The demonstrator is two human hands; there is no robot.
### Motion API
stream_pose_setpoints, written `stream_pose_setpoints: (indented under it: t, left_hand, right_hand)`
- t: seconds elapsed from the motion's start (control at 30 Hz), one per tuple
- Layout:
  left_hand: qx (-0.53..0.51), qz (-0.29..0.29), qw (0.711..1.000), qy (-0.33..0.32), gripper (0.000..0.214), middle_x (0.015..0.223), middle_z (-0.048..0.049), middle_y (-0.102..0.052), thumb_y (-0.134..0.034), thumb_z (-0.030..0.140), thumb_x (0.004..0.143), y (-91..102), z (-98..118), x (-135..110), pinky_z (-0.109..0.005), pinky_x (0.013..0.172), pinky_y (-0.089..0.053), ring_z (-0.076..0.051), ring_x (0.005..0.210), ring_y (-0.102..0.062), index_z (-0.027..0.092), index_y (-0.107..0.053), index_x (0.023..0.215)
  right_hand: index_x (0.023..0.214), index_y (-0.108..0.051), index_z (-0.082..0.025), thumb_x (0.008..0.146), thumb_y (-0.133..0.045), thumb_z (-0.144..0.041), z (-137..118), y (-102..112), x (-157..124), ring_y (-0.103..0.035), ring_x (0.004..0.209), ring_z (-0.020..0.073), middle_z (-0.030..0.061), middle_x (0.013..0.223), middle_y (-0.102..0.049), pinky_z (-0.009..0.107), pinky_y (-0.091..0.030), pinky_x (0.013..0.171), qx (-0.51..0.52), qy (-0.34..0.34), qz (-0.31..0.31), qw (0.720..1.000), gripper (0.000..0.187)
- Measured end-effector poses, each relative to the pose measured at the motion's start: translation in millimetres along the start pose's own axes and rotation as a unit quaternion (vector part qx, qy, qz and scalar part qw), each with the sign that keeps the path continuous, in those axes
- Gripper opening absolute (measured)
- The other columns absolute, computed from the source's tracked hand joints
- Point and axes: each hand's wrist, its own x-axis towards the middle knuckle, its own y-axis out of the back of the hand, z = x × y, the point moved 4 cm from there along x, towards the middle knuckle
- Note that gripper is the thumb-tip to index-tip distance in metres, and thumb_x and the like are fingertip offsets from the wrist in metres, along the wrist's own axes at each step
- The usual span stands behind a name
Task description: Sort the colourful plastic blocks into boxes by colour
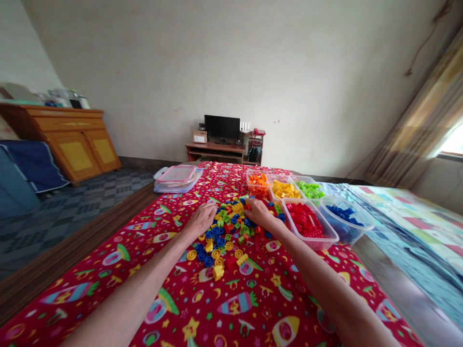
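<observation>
On the red cloth, loose blocks lie piled between your left hand and right hand; neither grip can be determined. Farther right stand colour-sorted tubs; far beyond, a monitor stands on a desk.

Bare left arm and bare right arm — both reaching forward, converging

From where I stand, the bare left hand and bare right hand sit apart, backs upward, fingers pointing inward — fingertips too small to read.
</observation>
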Motion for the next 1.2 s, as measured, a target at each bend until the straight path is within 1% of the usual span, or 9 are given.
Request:
stream_pose_setpoints:
  t: [0.1, 0.23, 0.4, 0.57, 0.7, 0.87, 0.97, 1.07, 1.2]
  left_hand:
    - [0.006, 0.005, 1.000, -0.009, 0.038, 0.100, -0.0071, -0.070, -0.031, 0.032, 0.091, -1.2, -1.4, -0.2, -0.034, 0.096, -0.047, -0.020, 0.099, -0.062, 0.021, -0.066, 0.084]
    - [0.013, 0.017, 1.000, -0.015, 0.037, 0.104, -0.0078, -0.070, -0.031, 0.031, 0.091, -3.6, -3.5, -0.4, -0.034, 0.096, -0.048, -0.020, 0.101, -0.062, 0.019, -0.066, 0.089]
    - [0.013, 0.012, 1.000, -0.019, 0.037, 0.103, -0.0094, -0.070, -0.032, 0.031, 0.091, -5.6, -4.4, 0.1, -0.035, 0.095, -0.048, -0.022, 0.100, -0.063, 0.018, -0.066, 0.092]
    - [0.012, 0.004, 1.000, -0.020, 0.038, 0.107, -0.0098, -0.070, -0.033, 0.033, 0.091, -7.9, -9.6, 0.0, -0.038, 0.098, -0.047, -0.023, 0.105, -0.062, 0.018, -0.066, 0.096]
    - [0.005, 0.010, 1.000, -0.024, 0.038, 0.108, -0.0096, -0.069, -0.033, 0.034, 0.091, -11.8, -15.4, -0.7, -0.038, 0.100, -0.046, -0.023, 0.107, -0.061, 0.018, -0.067, 0.096]
    - [0.004, 0.011, 1.000, -0.017, 0.037, 0.110, -0.0112, -0.069, -0.034, 0.033, 0.090, -15.1, -19.6, -0.9, -0.040, 0.101, -0.045, -0.024, 0.109, -0.060, 0.017, -0.067, 0.097]
    - [0.003, 0.012, 1.000, -0.016, 0.035, 0.110, -0.0109, -0.069, -0.036, 0.030, 0.089, -16.0, -20.3, -0.4, -0.040, 0.100, -0.046, -0.024, 0.108, -0.061, 0.017, -0.068, 0.097]
    - [0.002, 0.018, 1.000, -0.015, 0.034, 0.109, -0.0105, -0.070, -0.037, 0.028, 0.087, -15.5, -20.3, -0.3, -0.041, 0.099, -0.046, -0.024, 0.107, -0.062, 0.017, -0.068, 0.096]
    - [0.004, 0.008, 1.000, -0.024, 0.034, 0.110, -0.0108, -0.069, -0.038, 0.027, 0.087, -14.3, -18.7, -0.7, -0.041, 0.099, -0.047, -0.024, 0.107, -0.062, 0.017, -0.068, 0.098]
  right_hand:
    - [0.125, -0.056, -0.013, 0.080, -0.055, -0.017, -4.9, -1.9, 1.5, -0.059, 0.107, 0.0252, 0.0159, 0.114, -0.065, 0.033, -0.043, 0.091, -0.055, -0.009, -0.030, 0.998, 0.045]
    - [0.119, -0.060, -0.015, 0.087, -0.049, -0.026, -3.2, 1.5, -6.6, -0.061, 0.098, 0.0218, 0.0120, 0.100, -0.068, 0.029, -0.044, 0.086, -0.106, -0.028, 0.023, 0.994, 0.036]
    - [0.111, -0.063, -0.017, 0.092, -0.038, -0.020, 1.2, 14.7, -11.3, -0.059, 0.087, 0.0197, 0.0136, 0.101, -0.064, 0.031, -0.044, 0.079, -0.135, 0.046, 0.065, 0.988, 0.032]
    - [0.089, -0.063, -0.016, 0.094, -0.036, -0.027, 0.5, 32.8, -3.9, -0.056, 0.072, 0.0163, 0.0070, 0.082, -0.062, 0.027, -0.041, 0.067, 0.043, 0.032, 0.061, 0.997, 0.030]
    - [0.077, -0.061, -0.014, 0.094, -0.035, -0.040, -8.1, 32.5, -2.0, -0.051, 0.059, 0.0112, -0.0005, 0.064, -0.056, 0.022, -0.037, 0.056, 0.161, 0.033, -0.011, 0.986, 0.041]
    - [0.090, -0.068, -0.014, 0.086, -0.054, -0.031, -13.7, 26.0, -6.7, -0.058, 0.069, 0.0137, 0.0030, 0.074, -0.065, 0.023, -0.040, 0.062, 0.139, 0.032, -0.061, 0.988, 0.022]
    - [0.103, -0.068, -0.015, 0.081, -0.062, -0.029, -11.8, 26.2, -8.2, -0.061, 0.072, 0.0150, 0.0035, 0.077, -0.067, 0.024, -0.043, 0.065, 0.104, 0.013, -0.072, 0.992, 0.026]
    - [0.117, -0.062, -0.015, 0.084, -0.061, -0.030, -12.1, 28.7, -11.2, -0.063, 0.077, 0.0153, 0.0039, 0.083, -0.069, 0.024, -0.046, 0.069, 0.091, 0.017, -0.099, 0.991, 0.037]
    - [0.111, -0.064, -0.014, 0.091, -0.051, -0.034, -15.4, 35.2, -19.2, -0.063, 0.097, 0.0213, 0.0119, 0.102, -0.069, 0.029, -0.046, 0.082, -0.053, 0.023, -0.082, 0.995, 0.031]
